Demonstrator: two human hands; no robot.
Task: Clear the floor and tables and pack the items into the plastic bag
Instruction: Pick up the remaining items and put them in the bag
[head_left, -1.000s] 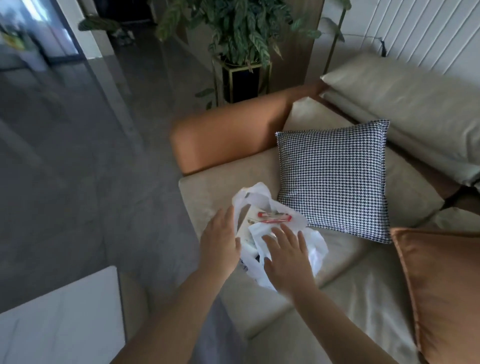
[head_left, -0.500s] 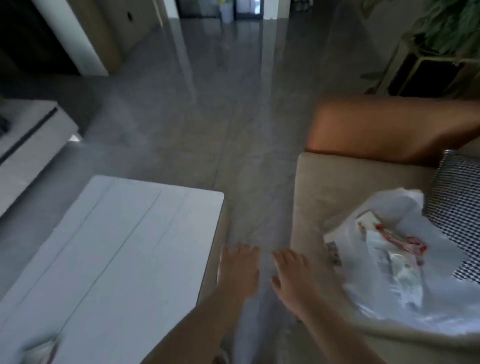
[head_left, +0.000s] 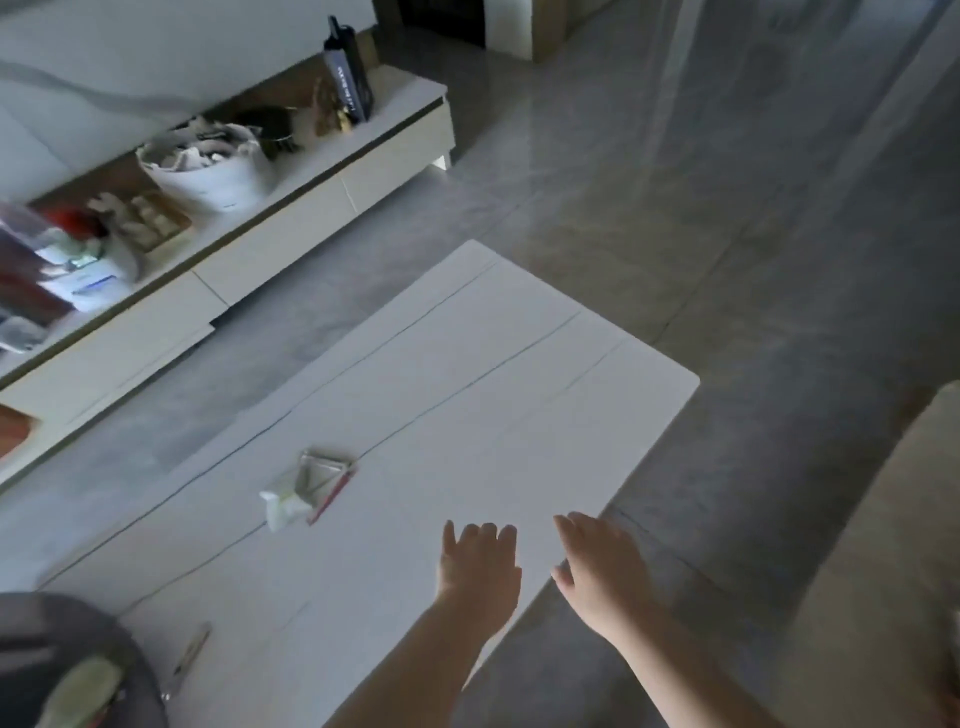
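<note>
Wrappers (head_left: 309, 486) lie crumpled on the white table (head_left: 519, 395), ahead and left of my left hand (head_left: 480, 569), the nearer one; their red strip runs diagonally. Both it and my right hand (head_left: 597, 566) hover flat-fingered, empty. A second ago they were at the plastic bag on the sofa.

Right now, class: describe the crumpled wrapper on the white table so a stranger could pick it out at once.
Find the white coffee table in the middle of the room. The crumpled wrapper lies left of centre, beyond the left hand. Its silvery folds and red edge set it apart from the thin stick-like item nearer the front.
</note>
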